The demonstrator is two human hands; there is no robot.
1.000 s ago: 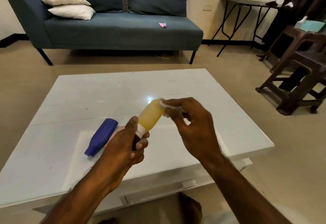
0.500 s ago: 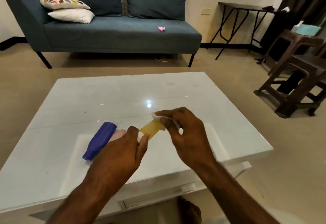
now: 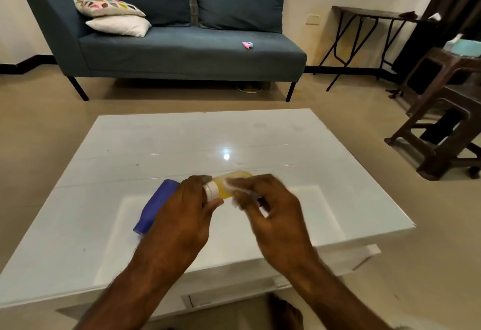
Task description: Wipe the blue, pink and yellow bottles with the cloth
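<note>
My left hand [image 3: 182, 215] grips the yellow bottle [image 3: 226, 186] by its white cap end, holding it above the white table [image 3: 286, 147]. My right hand [image 3: 273, 215] presses a small white cloth [image 3: 235, 182] against the yellow bottle's body and is blurred with motion. The blue bottle [image 3: 156, 208] lies on its side on the table, just left of my left hand and partly covered by it. The pink bottle is hidden behind my left hand.
A dark blue sofa [image 3: 182, 48] with two pillows [image 3: 114, 17] stands beyond the table. Dark wooden stools [image 3: 447, 126] and a folding table [image 3: 364, 38] are at the right. My foot [image 3: 283, 311] shows below the table's near edge.
The yellow bottle has tipped from upright-slanted to nearly level. My right hand with the cloth slid along it from the far end toward the cap. The view shifted down.
</note>
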